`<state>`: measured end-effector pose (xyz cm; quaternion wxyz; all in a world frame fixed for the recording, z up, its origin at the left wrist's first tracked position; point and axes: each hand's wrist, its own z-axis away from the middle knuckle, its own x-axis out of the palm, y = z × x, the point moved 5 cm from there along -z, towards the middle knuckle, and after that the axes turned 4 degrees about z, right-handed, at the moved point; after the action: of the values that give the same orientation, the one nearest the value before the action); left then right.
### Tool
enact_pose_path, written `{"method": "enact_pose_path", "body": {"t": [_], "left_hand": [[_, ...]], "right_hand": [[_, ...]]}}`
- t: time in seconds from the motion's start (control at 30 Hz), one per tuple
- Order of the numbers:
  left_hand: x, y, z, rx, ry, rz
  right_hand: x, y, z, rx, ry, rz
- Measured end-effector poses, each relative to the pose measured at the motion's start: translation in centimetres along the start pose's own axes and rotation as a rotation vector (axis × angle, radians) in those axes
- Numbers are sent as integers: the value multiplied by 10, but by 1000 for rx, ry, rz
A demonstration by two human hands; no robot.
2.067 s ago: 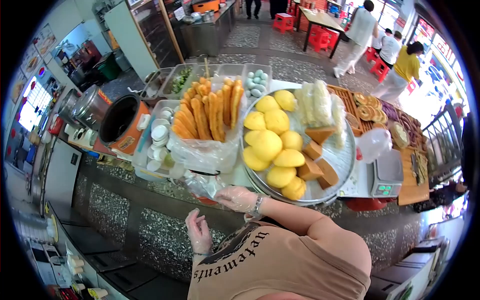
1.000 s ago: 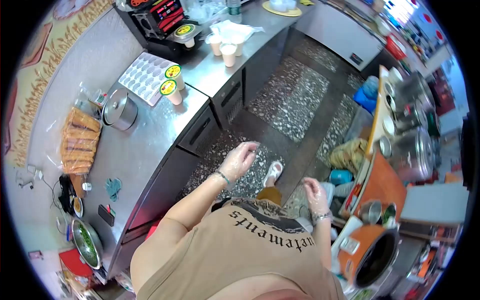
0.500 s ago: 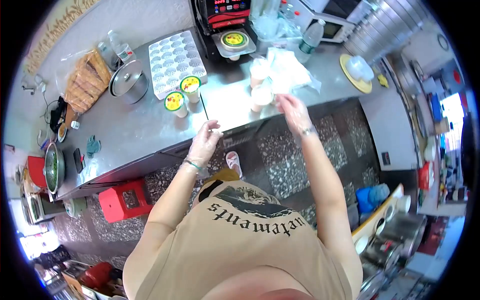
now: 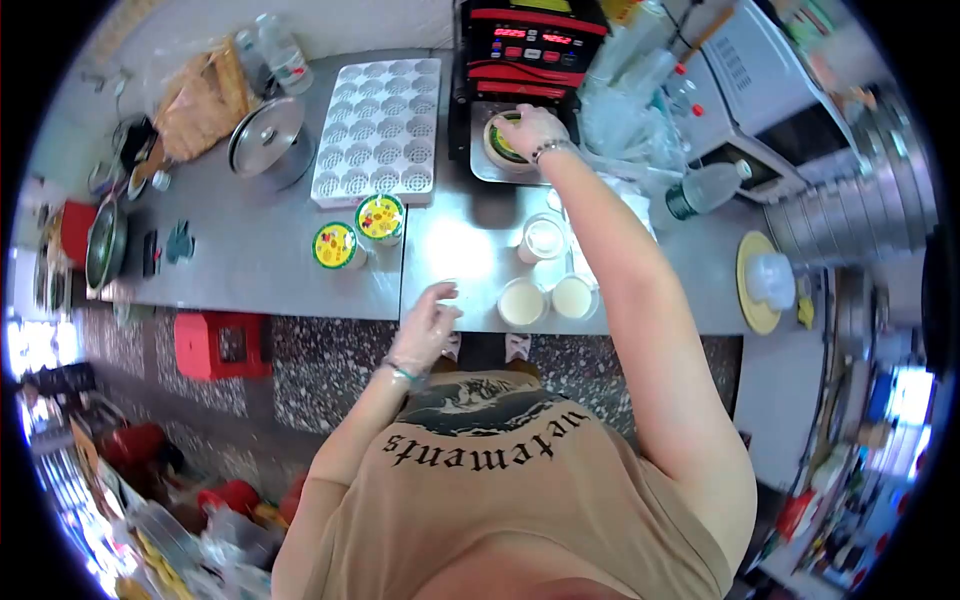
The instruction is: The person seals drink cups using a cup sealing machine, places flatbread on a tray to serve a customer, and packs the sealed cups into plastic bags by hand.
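My right hand, in a clear plastic glove, grips a sealed cup with a green-and-yellow printed film. The cup sits in the tray of a red-and-black cup-sealing machine. Gloved too, my left hand hovers at the counter's front edge, fingers loosely bent and apart, holding nothing. To its right stand two unsealed cups of pale liquid, with a whitish cup behind them. Two more film-sealed cups stand to the left.
A white tray with round hollows lies left of the machine, beside a lidded pot and a bag of fried dough sticks. Plastic bags, a bottle and a microwave are at right. A red stool stands below the counter.
My right hand has moved from beside the unsealed cups to the sealed cup in the machine. My left hand remains near the counter edge. The view has shifted.
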<state>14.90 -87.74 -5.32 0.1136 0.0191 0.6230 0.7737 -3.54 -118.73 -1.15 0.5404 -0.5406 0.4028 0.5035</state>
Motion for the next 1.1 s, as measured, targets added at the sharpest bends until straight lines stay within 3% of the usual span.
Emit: {"method": "enact_pose_path", "body": {"t": [0.03, 0.1, 0.17, 0.37, 0.67, 0.83, 0.93, 1.0, 1.03, 1.1], "left_hand": [[-5, -2, 7, -43, 105, -57], [-13, -32, 30, -69, 366, 187], [-12, -46, 55, -137, 559, 375], [15, -41, 82, -156, 849, 374], [34, -38, 67, -129, 746, 351], [8, -48, 80, -135, 748, 417], [-8, -52, 83, -142, 767, 443], [-15, -53, 76, -141, 745, 486], [-19, -55, 71, -140, 730, 521], [-24, -57, 54, -131, 663, 496]], "right_hand": [[3, -2, -10, -46, -17, 4], [0, -10, -15, -50, -115, 209], [-1, -10, -19, -109, -182, 219], [-6, -9, -11, -266, -221, 342], [-10, -23, 1, -288, -135, 284], [-70, -42, 33, -406, 28, 375], [-121, -51, 71, -548, 156, 362], [-150, -64, 109, -787, 352, 266], [-148, -67, 119, -779, 347, 275], [-134, -90, 146, -963, 292, 177]]}}
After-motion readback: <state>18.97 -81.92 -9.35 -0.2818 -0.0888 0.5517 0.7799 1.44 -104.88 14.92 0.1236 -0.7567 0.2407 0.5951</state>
